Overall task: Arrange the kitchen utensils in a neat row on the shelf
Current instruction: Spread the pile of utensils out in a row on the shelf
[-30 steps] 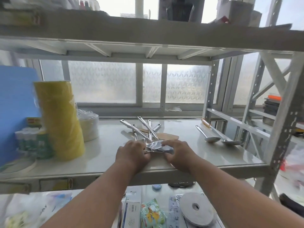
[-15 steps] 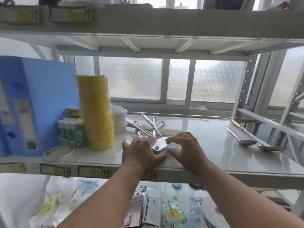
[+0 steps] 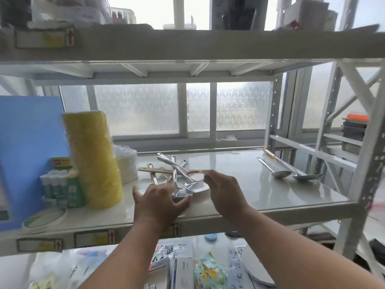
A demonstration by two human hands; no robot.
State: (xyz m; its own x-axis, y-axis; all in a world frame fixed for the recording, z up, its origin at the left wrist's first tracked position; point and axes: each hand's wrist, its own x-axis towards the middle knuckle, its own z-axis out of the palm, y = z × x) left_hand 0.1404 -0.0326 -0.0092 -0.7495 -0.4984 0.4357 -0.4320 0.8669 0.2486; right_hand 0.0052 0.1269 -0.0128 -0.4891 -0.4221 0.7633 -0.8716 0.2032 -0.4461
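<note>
Kitchen utensils [image 3: 177, 180] are lying heaped mid-shelf [image 3: 239, 163], left hand [image 3: 158, 203] pressing spread fingers on their heads, right hand [image 3: 225, 192] pinching a spatula edge; sorting appears underway, next calling for separating handles.

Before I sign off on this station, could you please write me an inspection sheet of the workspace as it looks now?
Surface: shelf, pale and glossy, bare in the middle.
Job's things: pile of metal utensils crossing one another, a wooden handle among them; two ladles lying side by side at the right, apart from the pile.
Clutter: yellow roll, blue board, bottles, white tape, all at the left.
Grippers: left hand with spread fingers at the pile's near end; right hand pinching a spatula.
Cables: nothing seen.
Surroundings: frosted window behind; packets on the shelf below.
</note>
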